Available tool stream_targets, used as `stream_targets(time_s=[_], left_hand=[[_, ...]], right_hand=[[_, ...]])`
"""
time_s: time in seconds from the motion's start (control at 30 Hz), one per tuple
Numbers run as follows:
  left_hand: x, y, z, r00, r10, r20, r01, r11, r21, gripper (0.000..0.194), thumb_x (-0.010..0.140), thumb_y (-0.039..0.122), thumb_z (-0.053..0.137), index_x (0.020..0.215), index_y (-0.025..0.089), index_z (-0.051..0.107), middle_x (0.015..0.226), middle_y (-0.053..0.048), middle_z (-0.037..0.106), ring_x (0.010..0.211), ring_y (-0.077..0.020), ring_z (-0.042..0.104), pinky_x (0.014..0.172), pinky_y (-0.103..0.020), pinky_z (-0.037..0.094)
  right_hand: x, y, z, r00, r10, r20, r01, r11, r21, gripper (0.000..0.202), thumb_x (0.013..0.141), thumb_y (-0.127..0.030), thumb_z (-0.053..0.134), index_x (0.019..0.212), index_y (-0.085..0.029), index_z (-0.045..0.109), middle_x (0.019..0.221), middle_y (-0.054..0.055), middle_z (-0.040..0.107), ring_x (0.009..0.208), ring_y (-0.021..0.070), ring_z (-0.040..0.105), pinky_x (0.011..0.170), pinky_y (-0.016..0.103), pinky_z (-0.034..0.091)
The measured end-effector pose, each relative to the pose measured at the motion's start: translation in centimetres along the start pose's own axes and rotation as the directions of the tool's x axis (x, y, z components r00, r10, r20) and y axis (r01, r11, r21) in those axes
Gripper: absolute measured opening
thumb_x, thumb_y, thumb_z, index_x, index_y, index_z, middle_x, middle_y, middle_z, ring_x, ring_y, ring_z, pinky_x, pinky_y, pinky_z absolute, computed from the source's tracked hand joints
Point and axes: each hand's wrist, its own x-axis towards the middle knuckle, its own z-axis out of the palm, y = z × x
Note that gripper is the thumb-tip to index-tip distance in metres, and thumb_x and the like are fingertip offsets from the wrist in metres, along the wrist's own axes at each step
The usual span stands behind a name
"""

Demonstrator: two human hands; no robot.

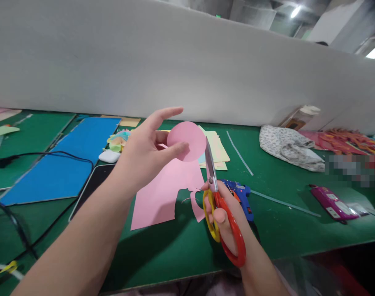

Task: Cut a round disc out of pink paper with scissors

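Observation:
Between the thumb and fingers of my left hand [150, 150] is a round pink paper disc [192, 137], held up above the table. My right hand [226, 216] grips scissors [216, 197] with one red and one yellow handle loop. Their blades point up and look nearly closed, with the tips at the disc's right edge. Below the hands lies a larger pink sheet [155, 201] with a curved cut-out in its lower right side. A curved pink scrap [197, 206] is beside that cut-out, close to the scissors.
Pale paper sheets [216, 148] and a blue glue gun [244, 199] sit behind my right hand. At left are a blue board [64, 160], a dark tablet [93, 187] and black cables. A patterned cloth [288, 148] and a purple device [332, 203] are at right.

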Motion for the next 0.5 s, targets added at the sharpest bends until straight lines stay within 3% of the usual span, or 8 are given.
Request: stream_targets(time_s=[0.3, 0.5], left_hand=[[-0.3, 1.3, 0.3, 0.99, -0.096, -0.099, 0.089, 0.993, -0.072, 0.065, 0.078, 0.017, 0.077, 0.139, 0.026, 0.058, 0.065, 0.006, 0.07, 0.061, -0.0121, 0.067, 0.061, -0.024, 0.05], [-0.6, 1.9, 0.5, 0.995, -0.095, -0.039, 0.093, 0.994, -0.058, 0.063, 0.08, 0.015, 0.074, 0.14, 0.023, 0.056, 0.066, 0.006, 0.069, 0.061, -0.0101, 0.065, 0.06, -0.021, 0.05]], right_hand=[[0.2, 0.2, -0.1, 1.0, 0.002, 0.027, -0.002, 1.0, 0.014, 0.084, 0.058, -0.093, 0.061, 0.106, -0.024, 0.056, 0.065, -0.006, 0.045, 0.056, 0.011, 0.035, 0.052, 0.026, 0.028], [0.1, -0.4, 0.0, 1.0, 0.018, 0.008, -0.018, 0.999, 0.047, 0.09, 0.052, -0.094, 0.063, 0.11, -0.024, 0.057, 0.072, -0.005, 0.048, 0.06, 0.0127, 0.039, 0.057, 0.027, 0.032]])
